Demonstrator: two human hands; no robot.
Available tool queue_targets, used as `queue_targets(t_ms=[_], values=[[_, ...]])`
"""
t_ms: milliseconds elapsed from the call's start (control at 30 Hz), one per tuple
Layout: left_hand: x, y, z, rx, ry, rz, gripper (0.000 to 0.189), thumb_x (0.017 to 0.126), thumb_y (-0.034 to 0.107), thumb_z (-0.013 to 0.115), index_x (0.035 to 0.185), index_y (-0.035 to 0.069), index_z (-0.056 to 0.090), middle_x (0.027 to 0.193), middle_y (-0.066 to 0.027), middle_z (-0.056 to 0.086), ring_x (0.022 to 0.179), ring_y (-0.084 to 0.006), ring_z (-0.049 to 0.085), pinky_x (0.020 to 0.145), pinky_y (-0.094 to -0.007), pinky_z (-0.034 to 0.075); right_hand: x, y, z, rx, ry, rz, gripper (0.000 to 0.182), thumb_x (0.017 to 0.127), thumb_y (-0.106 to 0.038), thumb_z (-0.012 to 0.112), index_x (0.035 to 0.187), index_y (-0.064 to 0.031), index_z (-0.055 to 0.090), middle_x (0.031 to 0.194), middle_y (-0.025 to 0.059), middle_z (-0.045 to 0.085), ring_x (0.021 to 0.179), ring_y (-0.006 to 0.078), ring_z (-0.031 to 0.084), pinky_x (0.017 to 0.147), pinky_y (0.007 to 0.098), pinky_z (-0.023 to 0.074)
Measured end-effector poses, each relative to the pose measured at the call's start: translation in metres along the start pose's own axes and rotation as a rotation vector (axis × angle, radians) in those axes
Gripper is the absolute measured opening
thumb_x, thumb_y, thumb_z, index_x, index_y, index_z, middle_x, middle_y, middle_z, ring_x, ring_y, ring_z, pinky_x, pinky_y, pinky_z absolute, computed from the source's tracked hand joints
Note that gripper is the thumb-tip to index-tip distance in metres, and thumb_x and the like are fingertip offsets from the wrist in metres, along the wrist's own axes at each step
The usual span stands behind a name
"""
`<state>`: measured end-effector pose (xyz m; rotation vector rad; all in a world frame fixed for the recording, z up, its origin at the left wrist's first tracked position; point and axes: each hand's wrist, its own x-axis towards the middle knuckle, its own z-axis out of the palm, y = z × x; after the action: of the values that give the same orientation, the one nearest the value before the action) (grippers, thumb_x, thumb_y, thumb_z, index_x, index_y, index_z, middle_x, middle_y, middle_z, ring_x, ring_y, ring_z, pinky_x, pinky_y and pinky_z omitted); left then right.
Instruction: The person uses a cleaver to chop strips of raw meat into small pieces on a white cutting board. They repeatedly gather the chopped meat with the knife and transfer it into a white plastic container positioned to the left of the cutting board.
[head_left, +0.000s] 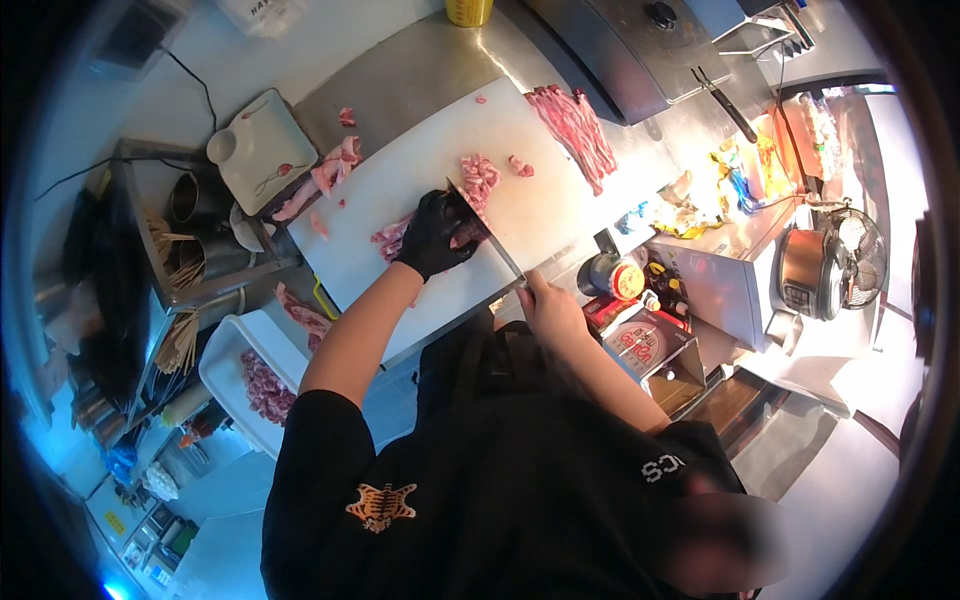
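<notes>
My left hand (439, 236), in a black glove, presses on strips of raw meat (391, 240) on a white cutting board (420, 319). My bare right hand (553, 309) grips the handle of a knife (495, 241), whose blade lies against the gloved fingers. Beyond the blade sits a pile of cut raw meat (480, 180), with a small piece (520, 166) beside it. Long raw meat strips (574, 135) lie past the board's far right edge. Fattier trimmings (337, 166) rest at its left edge. The meat under the glove is partly hidden.
A white tub (229, 375) of meat pieces stands at lower left, near a square dish (262, 142) and containers of wooden skewers (180, 337). At right are a lidded jar (624, 281), a cardboard box (652, 345), a fork (731, 112) and a metal appliance (600, 52).
</notes>
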<state>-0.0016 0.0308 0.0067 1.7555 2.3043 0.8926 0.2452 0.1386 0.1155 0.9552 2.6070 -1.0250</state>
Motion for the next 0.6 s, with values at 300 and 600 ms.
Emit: queue_targets(t_ms=[300,600], values=[[0.003,0.004,-0.006,-0.03,0.006,0.081,0.052,0.071,0.033,0.084,0.116,0.013,0.07,0.126,-0.0152,0.061,0.121,-0.0403,0.051,0.107,-0.0531,0.042,0.039,-0.002,0.019,0.01,-0.03,-0.004,0.032,0.102,-0.037,0.057,0.119,-0.0099,0.056,0.086,0.0225,0.072,0.084,0.0466,0.07,0.073,0.0568,0.0554],[-0.002,0.0,0.008,-0.082,-0.06,-0.02,0.054,0.068,0.032,0.087,0.115,0.013,0.069,0.128,-0.0161,0.059,0.126,-0.0412,0.049,0.11,-0.0524,0.04,0.103,-0.036,0.032,0.001,0.094,-0.056,0.025,0.102,-0.031,0.059,0.111,-0.008,0.056,0.083,0.0246,0.071,0.081,0.047,0.07,0.072,0.0562,0.0552]])
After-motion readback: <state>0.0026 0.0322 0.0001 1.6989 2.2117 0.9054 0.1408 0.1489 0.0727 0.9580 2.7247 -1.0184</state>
